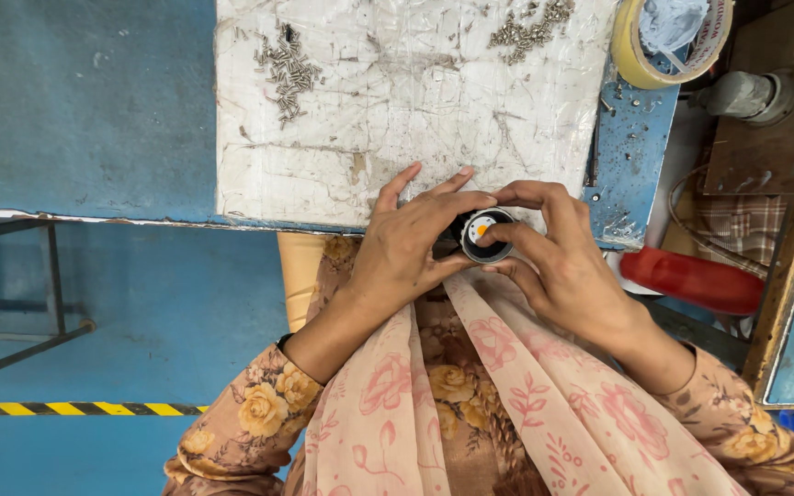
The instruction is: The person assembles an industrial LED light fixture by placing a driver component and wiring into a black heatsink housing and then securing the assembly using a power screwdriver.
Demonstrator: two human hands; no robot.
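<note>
Mat centre (415,119) free btwn screw piles (289,69)

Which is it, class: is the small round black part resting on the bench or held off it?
Held off it: the round black part sits between the left hand and right hand, just off the bench edge.

Blue floor (94,119) with striped hazard tape (75,409); blue workbench (631,138), worn white mat (397,101).

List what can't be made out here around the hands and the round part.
- Round black part, head view: its body and underside are hidden by the left hand and right hand.
- Screw piles: too small to tell their type.
- Tape roll: cut off by the top edge.
</note>
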